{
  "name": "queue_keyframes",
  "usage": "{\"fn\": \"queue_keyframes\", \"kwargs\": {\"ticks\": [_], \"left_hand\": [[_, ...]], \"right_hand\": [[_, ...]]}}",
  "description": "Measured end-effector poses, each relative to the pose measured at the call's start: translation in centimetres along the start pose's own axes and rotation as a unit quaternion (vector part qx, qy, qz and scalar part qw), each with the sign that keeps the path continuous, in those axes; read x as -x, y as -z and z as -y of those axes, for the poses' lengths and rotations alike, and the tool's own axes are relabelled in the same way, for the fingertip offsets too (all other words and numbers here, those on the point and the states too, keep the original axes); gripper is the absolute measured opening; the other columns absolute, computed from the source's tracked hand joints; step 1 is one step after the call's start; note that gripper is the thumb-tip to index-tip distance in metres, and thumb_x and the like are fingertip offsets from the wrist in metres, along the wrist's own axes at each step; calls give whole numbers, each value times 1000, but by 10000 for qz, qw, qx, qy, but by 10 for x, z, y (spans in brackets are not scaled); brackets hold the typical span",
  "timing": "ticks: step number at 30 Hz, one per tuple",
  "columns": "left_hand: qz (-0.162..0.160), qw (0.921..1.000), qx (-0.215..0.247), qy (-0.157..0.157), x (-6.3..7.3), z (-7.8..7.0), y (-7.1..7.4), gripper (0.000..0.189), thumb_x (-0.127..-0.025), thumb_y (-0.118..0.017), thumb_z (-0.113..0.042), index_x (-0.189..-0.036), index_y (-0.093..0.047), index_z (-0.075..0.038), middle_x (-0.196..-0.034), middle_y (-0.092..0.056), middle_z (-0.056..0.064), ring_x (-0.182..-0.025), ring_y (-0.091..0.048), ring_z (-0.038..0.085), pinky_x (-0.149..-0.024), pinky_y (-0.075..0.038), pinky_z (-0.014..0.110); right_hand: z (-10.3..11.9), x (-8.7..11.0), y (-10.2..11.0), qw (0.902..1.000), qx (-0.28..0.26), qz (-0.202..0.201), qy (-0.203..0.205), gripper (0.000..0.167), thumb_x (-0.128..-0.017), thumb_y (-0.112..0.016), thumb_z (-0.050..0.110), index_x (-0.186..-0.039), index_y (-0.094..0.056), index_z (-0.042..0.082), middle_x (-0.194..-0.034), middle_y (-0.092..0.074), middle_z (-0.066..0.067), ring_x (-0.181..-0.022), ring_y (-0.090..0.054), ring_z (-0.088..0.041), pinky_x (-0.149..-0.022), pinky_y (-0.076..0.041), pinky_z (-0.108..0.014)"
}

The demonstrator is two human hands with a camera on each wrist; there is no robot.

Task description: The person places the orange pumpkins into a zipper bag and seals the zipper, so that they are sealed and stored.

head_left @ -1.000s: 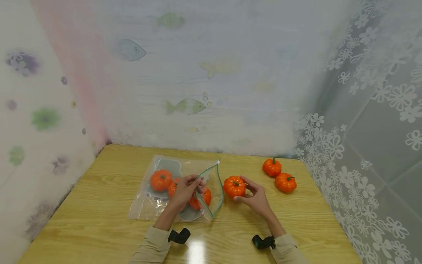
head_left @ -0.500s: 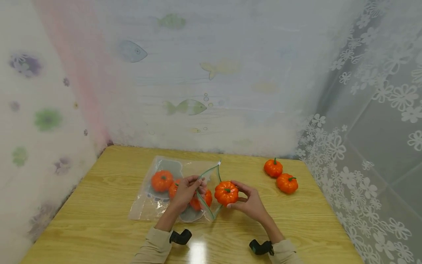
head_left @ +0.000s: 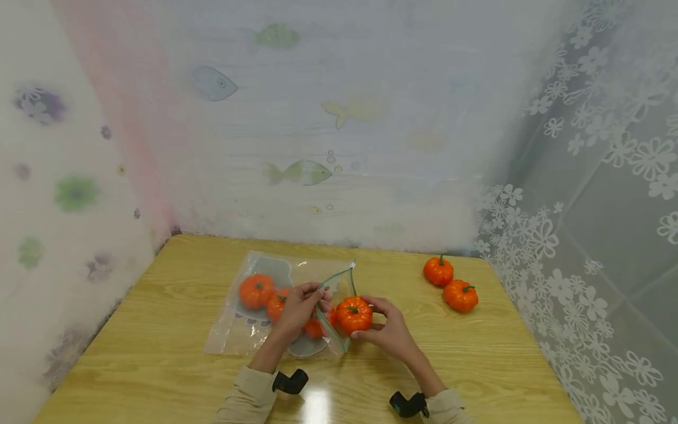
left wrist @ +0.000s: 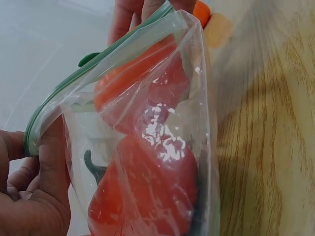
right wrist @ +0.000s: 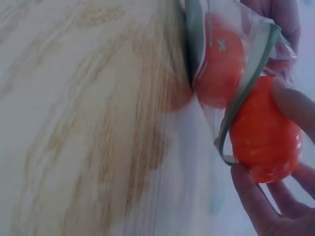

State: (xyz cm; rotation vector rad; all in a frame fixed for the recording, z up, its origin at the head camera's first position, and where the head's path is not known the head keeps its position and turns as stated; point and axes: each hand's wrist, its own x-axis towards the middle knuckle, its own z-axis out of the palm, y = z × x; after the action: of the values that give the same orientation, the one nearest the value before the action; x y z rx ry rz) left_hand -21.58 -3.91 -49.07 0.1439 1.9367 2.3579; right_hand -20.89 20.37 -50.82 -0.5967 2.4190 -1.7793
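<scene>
A clear zip bag (head_left: 222, 330) with a green zip edge lies on the table, its mouth spread toward the right. Inside it sit several orange toy pumpkins, one at the far left (head_left: 257, 291) and one near the mouth (right wrist: 221, 64). My left hand (head_left: 298, 309) pinches the upper edge of the bag's mouth between thumb and fingers, as the left wrist view (left wrist: 37, 182) shows. Between the thumb and fingers of my right hand (head_left: 389, 330) is another orange pumpkin (head_left: 354, 314), held at the bag's opening, its left side at the green edge (right wrist: 253, 81).
Two more orange pumpkins with green stems, one farther back (head_left: 438, 271) and one nearer (head_left: 460, 296), stand at the table's right rear. The wooden table (head_left: 159, 294) meets a fish-patterned curtain (head_left: 402, 194) behind, with flowered sheets at both sides.
My right hand has moved left with its pumpkin, from beside the bag up to the mouth. The left hand keeps its pinch on the bag edge, nearly still.
</scene>
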Motion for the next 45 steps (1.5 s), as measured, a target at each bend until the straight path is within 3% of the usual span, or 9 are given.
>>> {"fn": "queue_keyframes", "kwargs": {"ticks": [11,18,22,25,36,41,45], "left_hand": [[84,9999,-62,68,-1,-5,-3,29,-109,-49,-9,-125,-58,13,-94,-69,8,-71,-69,10,-66,-60,23],[38,9999,-158,30,-2,-8,-3,29,-108,-50,-10,-125,-59,12,-94,-70,7,-71,-68,11,-63,-59,23],[68,9999,-153,-27,-2,-7,-2,31,-108,-50,-10,-126,-56,14,-94,-70,9,-71,-68,11,-65,-61,25],[137,9998,-112,-34,-2,-6,-2,32,-109,-49,-11,-127,-55,15,-94,-69,8,-71,-67,11,-67,-61,26],[16,9995,-309,-116,0,-6,-1,28,-108,-51,-11,-124,-60,10,-92,-71,6,-68,-68,10,-58,-56,21],[-97,9994,-314,-79,-1,-6,0,28,-108,-51,-11,-124,-62,10,-95,-71,11,-68,-67,11,-59,-57,22],[-78,9994,-337,-68,-1,-6,0,29,-107,-52,-11,-125,-60,11,-96,-72,11,-69,-67,11,-61,-59,23]], "right_hand": [[8,-6,-16,9999,89,24,77,74,-76,-89,2,-143,-58,7,-138,-55,-17,-118,-56,-38,-88,-62,-40],[11,-13,-22,9977,57,662,142,73,-80,-86,2,-146,-55,7,-144,-52,-17,-125,-56,-39,-90,-61,-38],[9,-15,-24,9942,127,1063,142,72,-84,-83,2,-148,-52,7,-147,-51,-17,-122,-59,-36,-91,-60,-35],[8,-16,-25,9932,219,1133,124,73,-84,-82,2,-149,-51,7,-147,-51,-17,-118,-60,-33,-91,-60,-35],[15,-16,-33,9957,650,633,199,72,-83,-84,5,-147,-52,1,-140,-57,-20,-118,-63,-39,-84,-62,-33],[16,-17,-37,9964,796,228,154,71,-83,-84,5,-146,-51,-3,-137,-57,-23,-118,-60,-41,-84,-63,-35],[18,-16,-36,9960,865,222,41,72,-84,-84,5,-147,-50,-2,-138,-55,-23,-119,-58,-39,-84,-62,-32]]}}
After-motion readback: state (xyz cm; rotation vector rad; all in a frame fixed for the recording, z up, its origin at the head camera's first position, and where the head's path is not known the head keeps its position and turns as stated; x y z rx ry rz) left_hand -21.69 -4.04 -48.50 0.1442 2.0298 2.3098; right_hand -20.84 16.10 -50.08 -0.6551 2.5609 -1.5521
